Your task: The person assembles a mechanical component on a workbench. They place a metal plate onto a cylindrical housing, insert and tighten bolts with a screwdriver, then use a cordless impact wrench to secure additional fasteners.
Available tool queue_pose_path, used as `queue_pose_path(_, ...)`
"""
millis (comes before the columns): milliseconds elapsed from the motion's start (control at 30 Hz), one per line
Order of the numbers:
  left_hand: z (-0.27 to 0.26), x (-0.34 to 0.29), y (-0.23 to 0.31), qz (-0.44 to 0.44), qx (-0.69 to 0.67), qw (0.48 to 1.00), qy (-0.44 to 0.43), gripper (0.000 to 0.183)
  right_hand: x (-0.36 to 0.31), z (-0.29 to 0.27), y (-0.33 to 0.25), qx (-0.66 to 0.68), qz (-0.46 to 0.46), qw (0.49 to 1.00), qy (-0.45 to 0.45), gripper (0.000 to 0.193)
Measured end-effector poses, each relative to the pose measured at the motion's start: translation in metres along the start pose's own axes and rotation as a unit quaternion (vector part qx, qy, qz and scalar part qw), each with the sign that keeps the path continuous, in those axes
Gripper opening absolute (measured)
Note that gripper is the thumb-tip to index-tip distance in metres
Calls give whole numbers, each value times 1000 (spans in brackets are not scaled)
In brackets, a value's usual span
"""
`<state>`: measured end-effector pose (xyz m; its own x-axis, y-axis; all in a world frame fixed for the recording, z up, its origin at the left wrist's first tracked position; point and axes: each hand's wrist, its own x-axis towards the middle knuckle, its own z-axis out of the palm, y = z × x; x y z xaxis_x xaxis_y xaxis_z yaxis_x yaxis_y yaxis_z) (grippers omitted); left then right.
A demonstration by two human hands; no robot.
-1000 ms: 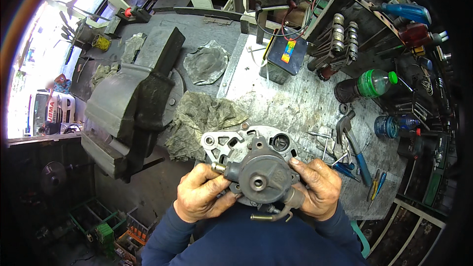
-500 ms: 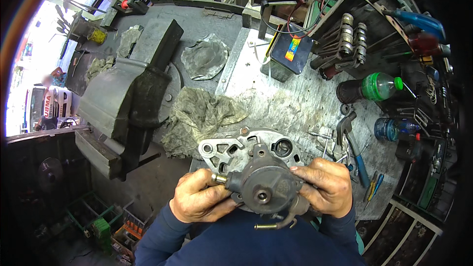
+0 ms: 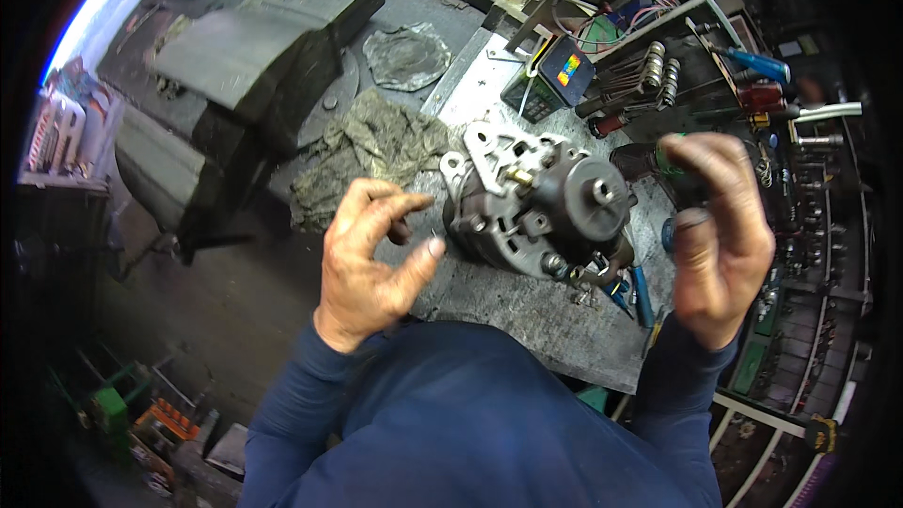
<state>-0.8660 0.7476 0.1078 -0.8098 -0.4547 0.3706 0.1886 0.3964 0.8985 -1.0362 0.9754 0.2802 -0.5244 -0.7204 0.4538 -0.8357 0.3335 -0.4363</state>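
An alternator (image 3: 489,230) with a metal bracketed casing rests on the workbench (image 3: 574,329) in front of me. A dark round pump housing (image 3: 574,198) with a brass fitting sits on its end, tilted to the right. My left hand (image 3: 372,263) hovers just left of the alternator, fingers apart and nothing in them. On the other side my right hand (image 3: 720,245) is raised clear of it, its fingers curved with a wide gap to the thumb and nothing between them.
A large bench vise (image 3: 254,66) stands at the left. Behind the alternator lie a crumpled dirty rag (image 3: 367,146) and a round metallic sheet (image 3: 406,56). A black box (image 3: 566,75) sits farther back. Blue-handled tools (image 3: 642,299) lie at the alternator's right; racks of tools (image 3: 818,198) line the right side.
Both hands have let go of the alternator and moved apart from it. The alternator now rests on the bench, turned, with its pump end toward the right. My view has shifted too.
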Motion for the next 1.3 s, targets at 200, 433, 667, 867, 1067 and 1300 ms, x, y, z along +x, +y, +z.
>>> queue_pose_path(200, -31, -48, -30, -104, -38, 991, 71, 37, 66, 0, -30, 79, 32, 995, 52, 85)
queue_pose_path(433, -61, -101, -65, -141, -50, 983, 102, 34, 25, 68, 21, -21, 69, 989, -126, 57)
queue_pose_path(667, -89, -142, -111, -157, -51, 977, 139, 32, 32, 72, -11, -142, 126, 981, -33, 48)
queue_pose_path(867, -106, -177, -150, -214, -52, 965, 145, 31, 19, 61, -74, -490, 118, 832, -233, 57)
queue_pose_path(1067, -109, -183, -169, -226, -45, 966, 120, 30, 26, 51, -74, -261, 243, 895, -268, 62)
queue_pose_path(1300, -106, -176, -180, -217, -52, 969, 109, 28, 23, 29, -67, -169, 261, 906, -287, 81)
